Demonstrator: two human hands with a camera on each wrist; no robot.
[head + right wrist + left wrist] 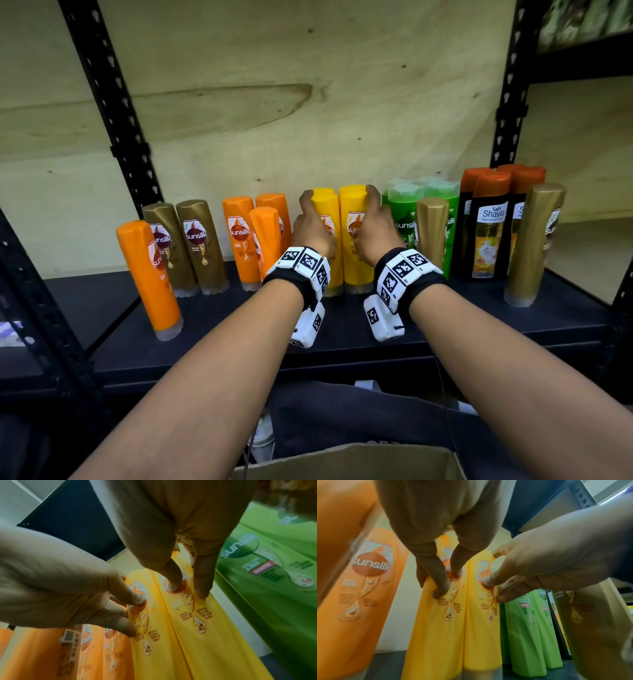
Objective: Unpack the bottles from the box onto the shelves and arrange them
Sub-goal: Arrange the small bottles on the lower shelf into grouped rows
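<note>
Two yellow Sunsilk bottles stand upright and touching at the back of the dark shelf (212,329). My left hand (310,228) grips the left yellow bottle (328,210), thumb on its label and fingers curled round its left side and top. My right hand (371,229) grips the right yellow bottle (351,210) the same way from the right. In the left wrist view my left hand (447,580) pinches the left yellow bottle (440,622). In the right wrist view my right hand (188,590) pinches the right yellow bottle (205,635). The cardboard box (352,460) is open below the shelf.
Orange bottles (239,236) and brown bottles (198,246) stand to the left, and one orange bottle (150,277) stands further forward. To the right are green bottles (400,219), gold bottles (534,243) and dark Shayla bottles (488,226). Black uprights (116,113) frame the shelf.
</note>
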